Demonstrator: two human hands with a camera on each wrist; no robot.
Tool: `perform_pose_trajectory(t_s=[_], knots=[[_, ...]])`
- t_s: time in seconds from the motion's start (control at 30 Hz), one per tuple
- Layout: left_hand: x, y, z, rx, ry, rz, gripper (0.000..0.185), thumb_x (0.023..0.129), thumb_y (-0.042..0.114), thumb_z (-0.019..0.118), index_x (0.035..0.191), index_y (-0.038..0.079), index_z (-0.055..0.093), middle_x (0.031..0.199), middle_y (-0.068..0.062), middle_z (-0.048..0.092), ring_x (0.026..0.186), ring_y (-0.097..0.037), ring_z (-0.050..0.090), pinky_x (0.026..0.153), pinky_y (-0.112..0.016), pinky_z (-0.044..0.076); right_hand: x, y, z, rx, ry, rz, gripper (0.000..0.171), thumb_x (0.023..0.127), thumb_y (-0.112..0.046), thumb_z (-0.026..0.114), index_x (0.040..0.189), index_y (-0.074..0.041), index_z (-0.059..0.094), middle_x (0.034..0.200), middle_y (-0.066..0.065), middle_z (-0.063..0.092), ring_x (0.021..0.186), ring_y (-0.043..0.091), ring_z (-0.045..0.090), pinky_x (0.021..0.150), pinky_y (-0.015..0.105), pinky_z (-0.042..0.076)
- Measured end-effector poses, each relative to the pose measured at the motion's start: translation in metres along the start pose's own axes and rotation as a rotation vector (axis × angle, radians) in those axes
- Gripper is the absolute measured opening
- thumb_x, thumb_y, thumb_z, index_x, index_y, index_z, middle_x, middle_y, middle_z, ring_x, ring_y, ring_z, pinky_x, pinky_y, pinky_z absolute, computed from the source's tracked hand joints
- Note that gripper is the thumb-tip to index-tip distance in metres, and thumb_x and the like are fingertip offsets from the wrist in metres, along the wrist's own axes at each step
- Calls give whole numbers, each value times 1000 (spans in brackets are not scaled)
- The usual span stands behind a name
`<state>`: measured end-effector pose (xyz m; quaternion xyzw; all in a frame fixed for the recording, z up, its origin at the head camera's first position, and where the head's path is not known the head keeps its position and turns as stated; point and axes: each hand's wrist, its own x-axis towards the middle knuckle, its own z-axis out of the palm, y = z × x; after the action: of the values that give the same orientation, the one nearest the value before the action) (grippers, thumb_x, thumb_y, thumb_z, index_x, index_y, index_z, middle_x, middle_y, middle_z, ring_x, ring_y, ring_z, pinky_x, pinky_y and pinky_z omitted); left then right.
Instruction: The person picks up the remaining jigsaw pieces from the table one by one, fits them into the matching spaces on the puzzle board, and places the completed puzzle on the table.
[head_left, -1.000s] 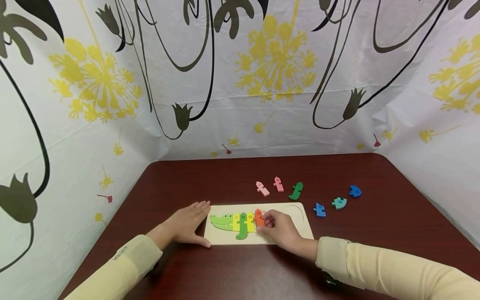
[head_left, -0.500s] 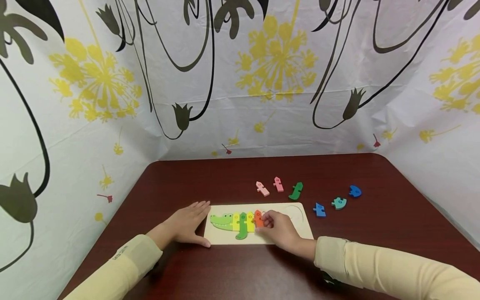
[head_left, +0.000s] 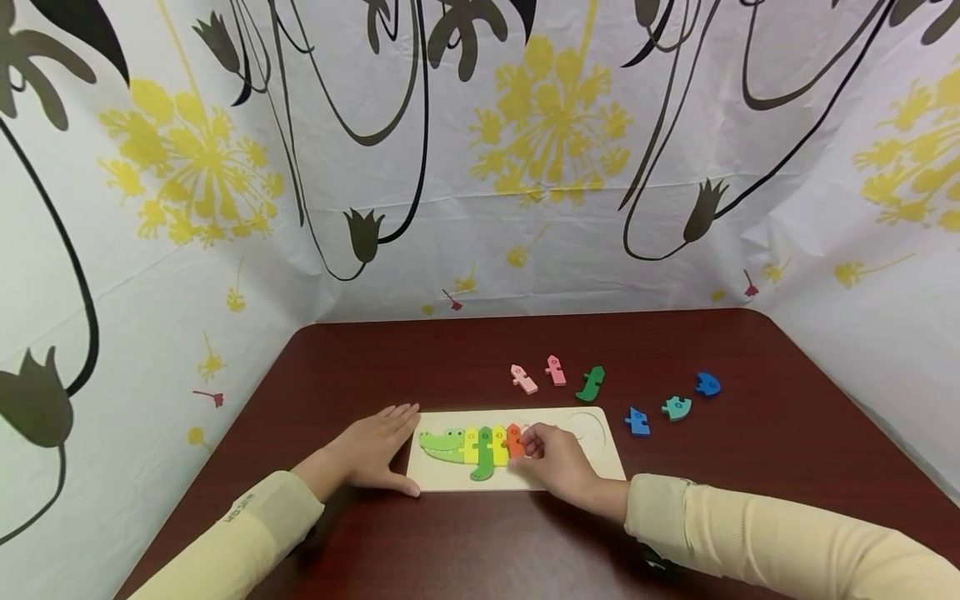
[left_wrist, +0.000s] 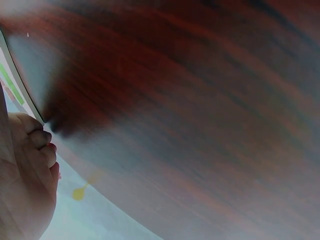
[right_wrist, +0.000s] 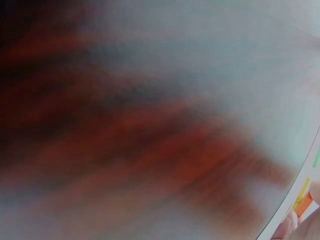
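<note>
Pale wood frames the scene: a puzzle board [head_left: 450, 479] lies flat on a dark red-brown table [head_left: 465, 550], and every other thing here is placed by it. Set into the board's left half is a crocodile, built so far of a green head [head_left: 441, 443], a yellow piece [head_left: 471, 445], a green leg piece [head_left: 485, 454], a second yellow piece [head_left: 499, 444] and, last in the row, an orange piece [head_left: 514, 440].

The person's right hand [head_left: 558, 468] rests over the board's middle, its curled fingers [head_left: 534, 443] touching the right edge of the orange piece; whether they pinch it or merely press it cannot be told from the head view. The right wrist view is blurred and shows only a sliver of orange [right_wrist: 304, 206] beside a fingertip.

The left hand [head_left: 371, 454] lies flat on the table, fingers straight, against the board's left edge, the thumb along its near left corner; it holds nothing.

Beyond the board's far edge lie two pink pieces [head_left: 524, 379] [head_left: 556, 370] and a dark green piece [head_left: 591, 383]. Off its right end lie a blue piece [head_left: 638, 422], a teal piece [head_left: 677, 407] and, farthest out, another blue piece [head_left: 707, 384].

Small dark lettering marks the left sleeve [head_left: 243, 505] of the cream top, too small to read. A white sheet [head_left: 525, 242] printed with yellow and black flowers hangs behind.
</note>
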<state>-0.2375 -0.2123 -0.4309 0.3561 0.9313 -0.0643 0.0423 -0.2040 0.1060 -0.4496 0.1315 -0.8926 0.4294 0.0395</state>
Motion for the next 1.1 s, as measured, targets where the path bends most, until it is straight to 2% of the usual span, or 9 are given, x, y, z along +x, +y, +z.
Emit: perform_pose_trajectory(t_s=[0.57,1.1], knots=[[0,0,1,0,6,15,118,75,87,42,151,-3,28,156,-19,24,144,-30,22,115,-42,22,1,2,2,-9,-8,-45,28,69,-11,88,81,-5,63,70,-2,54,63,10,48,58,24,42],[-1,0,0,-8,2,11,118,75,87,43,151,-2,28,157,-18,24,144,-30,23,115,-42,23,2,2,2,-27,-29,-45,29,68,-12,89,81,-5,64,70,-1,54,64,12,48,59,25,42]])
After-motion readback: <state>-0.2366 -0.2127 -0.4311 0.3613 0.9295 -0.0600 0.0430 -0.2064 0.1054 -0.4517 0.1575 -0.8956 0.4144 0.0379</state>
